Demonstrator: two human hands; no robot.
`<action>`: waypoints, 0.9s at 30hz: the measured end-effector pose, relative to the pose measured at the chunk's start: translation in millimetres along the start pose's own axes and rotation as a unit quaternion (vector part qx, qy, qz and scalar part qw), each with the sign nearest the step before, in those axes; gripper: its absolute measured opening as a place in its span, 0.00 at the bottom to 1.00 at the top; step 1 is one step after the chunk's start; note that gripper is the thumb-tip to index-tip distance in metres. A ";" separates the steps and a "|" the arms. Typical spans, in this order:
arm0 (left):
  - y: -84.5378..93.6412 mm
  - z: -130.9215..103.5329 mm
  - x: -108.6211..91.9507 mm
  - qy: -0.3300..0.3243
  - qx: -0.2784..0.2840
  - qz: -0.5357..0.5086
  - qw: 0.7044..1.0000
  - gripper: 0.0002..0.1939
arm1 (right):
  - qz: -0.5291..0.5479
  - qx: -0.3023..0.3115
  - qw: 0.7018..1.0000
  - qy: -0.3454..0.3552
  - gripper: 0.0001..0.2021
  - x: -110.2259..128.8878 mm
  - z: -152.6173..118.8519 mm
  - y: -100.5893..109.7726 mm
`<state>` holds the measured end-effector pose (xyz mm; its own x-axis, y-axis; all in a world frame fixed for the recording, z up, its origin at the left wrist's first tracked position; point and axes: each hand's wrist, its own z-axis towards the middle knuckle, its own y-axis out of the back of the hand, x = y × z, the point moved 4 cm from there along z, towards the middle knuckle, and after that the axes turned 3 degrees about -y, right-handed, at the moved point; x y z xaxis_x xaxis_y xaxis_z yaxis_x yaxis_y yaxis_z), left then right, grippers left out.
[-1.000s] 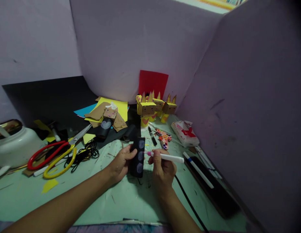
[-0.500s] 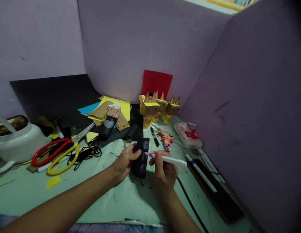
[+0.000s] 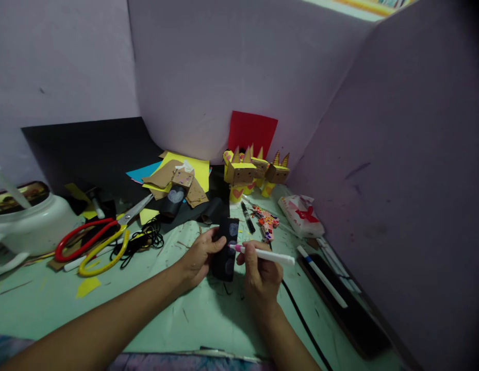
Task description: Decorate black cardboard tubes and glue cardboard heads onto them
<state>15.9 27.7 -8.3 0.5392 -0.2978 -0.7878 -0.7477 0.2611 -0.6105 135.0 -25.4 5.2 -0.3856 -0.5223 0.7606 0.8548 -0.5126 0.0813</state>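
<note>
My left hand (image 3: 202, 256) grips a black paper piece (image 3: 224, 265) by its left edge, thumb on top. Pale round marks run down its right side. In my right hand (image 3: 261, 275) is a white pen (image 3: 276, 256) with a pink tip end, pointing left; its tip is at the marks near the paper's middle. Beyond the paper lie a dark pen (image 3: 247, 216) and a colourful patterned piece (image 3: 267, 221).
Red and yellow scissors (image 3: 103, 245), black cord (image 3: 146, 239) and a white pot (image 3: 34, 221) are at left. Cardboard figures (image 3: 241, 175) stand behind. At right are a tissue pack (image 3: 301, 215) and a white-and-blue pen (image 3: 324, 278) on a dark case (image 3: 363, 327).
The view has shifted slightly, moving the surroundings a little to the right. The pen tip stays near the middle marks, and both hands keep their holds.
</note>
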 end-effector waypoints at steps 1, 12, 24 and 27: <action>0.4 0.3 0.2 -0.001 -0.002 -0.001 1.000 0.16 | 0.000 0.001 1.000 0.003 0.06 0.3 -0.1 0.0; 0.8 -0.6 -1.2 0.014 -0.020 -0.023 0.999 0.13 | 0.009 0.019 1.000 -0.014 0.08 0.4 -0.2 -2.6; 0.1 0.5 -2.0 0.037 -0.043 -0.054 0.997 0.12 | 0.012 -0.009 0.996 -0.091 0.13 -1.4 0.5 -1.0; -0.7 0.1 -2.5 0.044 -0.044 -0.059 0.996 0.11 | 0.003 -0.008 0.996 -0.087 0.14 -1.4 1.9 -0.2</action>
<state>15.1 28.4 -6.0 0.5924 -0.4023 -0.6980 -0.7138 0.1396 -0.6863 136.0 -23.3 5.3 -0.3130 -0.4002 0.8613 0.8505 -0.5217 0.0667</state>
